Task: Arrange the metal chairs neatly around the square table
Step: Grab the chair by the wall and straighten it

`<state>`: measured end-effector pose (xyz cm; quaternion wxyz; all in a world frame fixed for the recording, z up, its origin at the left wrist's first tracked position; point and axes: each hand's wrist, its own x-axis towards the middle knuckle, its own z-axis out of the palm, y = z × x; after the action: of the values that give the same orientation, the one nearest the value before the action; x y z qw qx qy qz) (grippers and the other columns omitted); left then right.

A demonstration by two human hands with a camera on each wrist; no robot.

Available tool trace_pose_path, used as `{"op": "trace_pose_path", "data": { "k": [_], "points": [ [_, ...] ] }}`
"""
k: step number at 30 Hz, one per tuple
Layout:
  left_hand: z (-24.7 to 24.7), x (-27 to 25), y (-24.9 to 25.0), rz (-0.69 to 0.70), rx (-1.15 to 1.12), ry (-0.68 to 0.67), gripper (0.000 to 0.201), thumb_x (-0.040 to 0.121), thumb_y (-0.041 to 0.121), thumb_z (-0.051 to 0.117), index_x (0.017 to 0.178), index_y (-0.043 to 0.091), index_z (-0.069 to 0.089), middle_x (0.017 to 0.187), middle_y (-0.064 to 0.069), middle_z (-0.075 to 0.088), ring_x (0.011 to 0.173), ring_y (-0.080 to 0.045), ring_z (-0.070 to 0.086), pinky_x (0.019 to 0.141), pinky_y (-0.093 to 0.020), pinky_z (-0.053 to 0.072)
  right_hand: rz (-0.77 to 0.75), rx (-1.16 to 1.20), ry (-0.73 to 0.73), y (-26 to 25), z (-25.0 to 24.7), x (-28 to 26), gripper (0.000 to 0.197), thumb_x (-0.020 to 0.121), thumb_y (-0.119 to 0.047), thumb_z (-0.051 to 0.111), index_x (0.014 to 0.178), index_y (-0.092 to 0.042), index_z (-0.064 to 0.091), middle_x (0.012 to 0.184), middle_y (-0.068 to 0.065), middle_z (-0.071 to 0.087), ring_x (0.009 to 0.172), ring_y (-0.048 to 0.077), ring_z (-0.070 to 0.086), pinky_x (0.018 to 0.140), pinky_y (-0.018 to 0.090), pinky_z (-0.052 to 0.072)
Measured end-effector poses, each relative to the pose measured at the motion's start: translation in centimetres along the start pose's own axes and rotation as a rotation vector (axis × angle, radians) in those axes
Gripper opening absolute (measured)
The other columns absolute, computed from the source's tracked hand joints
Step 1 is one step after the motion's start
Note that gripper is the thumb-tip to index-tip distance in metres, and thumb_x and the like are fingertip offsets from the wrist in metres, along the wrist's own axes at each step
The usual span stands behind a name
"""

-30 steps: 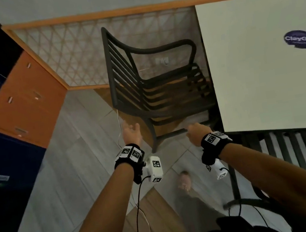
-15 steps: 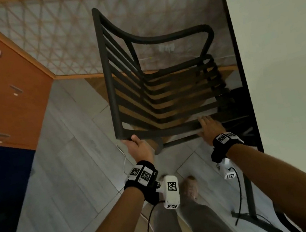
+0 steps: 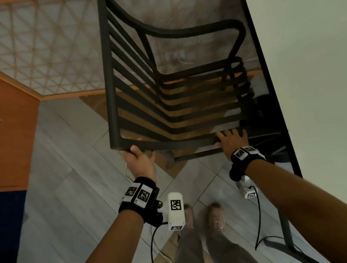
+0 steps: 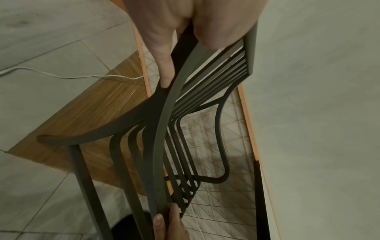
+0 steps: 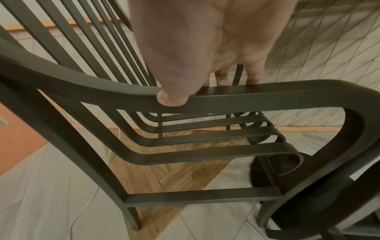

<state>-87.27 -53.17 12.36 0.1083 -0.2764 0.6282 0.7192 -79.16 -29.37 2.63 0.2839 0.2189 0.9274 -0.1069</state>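
No readable text shows; the wrist bands [image 3: 140, 195] carry only coded square markers.

Head view high, facing down, both wrist views close along the fingers, all sharing the chair [image 3: 176, 99] armrest.

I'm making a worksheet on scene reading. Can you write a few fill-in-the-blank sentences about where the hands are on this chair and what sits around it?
1. Both hands hold the near armrest of the dark metal ____.
2. The left hand grips the armrest at the end beside the ____.
3. The pale square table stands on the person's ____ side.
4. The right hand has its ____ pressed on the armrest's near edge.

Missing words: chair; backrest; right; thumb
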Motion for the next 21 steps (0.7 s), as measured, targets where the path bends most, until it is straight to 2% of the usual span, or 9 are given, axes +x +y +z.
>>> {"op": "trace_pose_path", "data": {
  "k": [7,11,14,18,21],
  "points": [
    [2.2,1.2,1.2,0.011,0.037,-0.051,0.039,0.102,0.013,0.024,0.14,0.016,0.03,0.125,-0.01,0.053,0.126,-0.032,0.052,0.101,-0.057,0.045,0.063,0.077,-0.049,0.6,-1.0,0.9,0.037,0.098,-0.033,0.039,0.134,-0.027,0.036,0.142,0.011,0.04,0.136,0.034,0.025,0.11,0.069,0.011],
    [3.0,1.0,0.9,0.003,0.035,-0.062,0.033,0.102,0.012,0.024,0.133,0.018,0.034,0.123,-0.01,0.053,0.125,-0.032,0.052,0.102,-0.054,0.044,0.086,0.086,-0.049,1.3,-1.2,0.9,0.038,0.098,-0.031,0.039,0.136,-0.028,0.034,0.145,0.01,0.037,0.137,0.034,0.023,0.109,0.07,0.01],
    [3.5,0.5,0.7,0.008,0.053,-0.069,0.038,0.102,0.014,0.025,0.14,0.014,0.03,0.122,-0.01,0.053,0.117,-0.028,0.054,0.102,-0.053,0.045,0.111,0.099,-0.049,1.9,-1.3,1.0,0.04,0.099,-0.032,0.038,0.138,-0.029,0.032,0.147,0.01,0.035,0.139,0.033,0.021,0.11,0.069,0.01],
    [4.0,0.6,0.7,-0.002,0.068,-0.059,0.045,0.102,0.016,0.028,0.147,0.017,0.023,0.135,-0.018,0.05,0.126,-0.035,0.052,0.101,-0.049,0.046,0.116,0.113,-0.054,2.2,-1.6,1.2,0.042,0.098,-0.032,0.039,0.139,-0.029,0.032,0.147,0.01,0.036,0.138,0.034,0.022,0.11,0.069,0.011],
    [3.9,0.5,0.7,0.015,0.087,-0.082,0.043,0.102,0.016,0.028,0.146,0.017,0.024,0.133,-0.017,0.05,0.125,-0.029,0.051,0.103,-0.048,0.045,0.118,0.113,-0.049,2.3,-1.5,1.1,0.041,0.098,-0.032,0.039,0.139,-0.028,0.032,0.146,0.01,0.036,0.137,0.034,0.023,0.109,0.068,0.015]
  ]
}}
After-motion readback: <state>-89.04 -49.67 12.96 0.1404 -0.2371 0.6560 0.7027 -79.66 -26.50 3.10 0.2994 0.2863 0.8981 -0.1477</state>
